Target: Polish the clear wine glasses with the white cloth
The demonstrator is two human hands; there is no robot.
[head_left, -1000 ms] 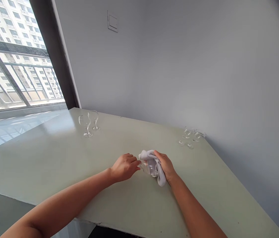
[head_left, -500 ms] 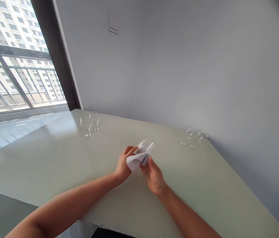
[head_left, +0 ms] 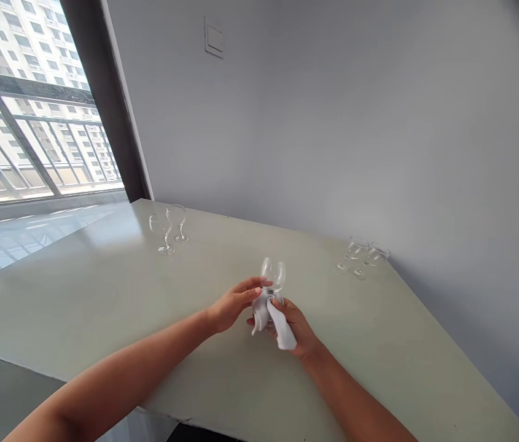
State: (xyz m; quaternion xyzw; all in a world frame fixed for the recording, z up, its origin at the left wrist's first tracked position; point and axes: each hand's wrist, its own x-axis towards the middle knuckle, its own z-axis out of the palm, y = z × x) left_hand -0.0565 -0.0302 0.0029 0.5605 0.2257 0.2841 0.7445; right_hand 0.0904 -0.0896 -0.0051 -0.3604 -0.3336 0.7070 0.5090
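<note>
A clear stemmed wine glass (head_left: 273,275) is held above the table, nearly upright with its bowl toward the top. My left hand (head_left: 237,301) is closed around the left side of the glass, fingers reaching behind the bowl. A white cloth (head_left: 282,325) wraps the stem and hangs down in folds. On the right, my right hand (head_left: 298,322) pinches the cloth against the stem, thumb in front. Cloth and fingers cover most of the stem and the foot.
Two stemmed glasses (head_left: 166,236) stand at the table's far left. Two more glasses (head_left: 357,250) are near the right edge by the wall. The pale table (head_left: 370,362) reaches a grey wall (head_left: 379,135); a window (head_left: 33,110) is at left.
The glass has turned from tilted to nearly upright. The cloth has moved from around the bowl down to the stem, and my right hand has shifted slightly lower and right with it.
</note>
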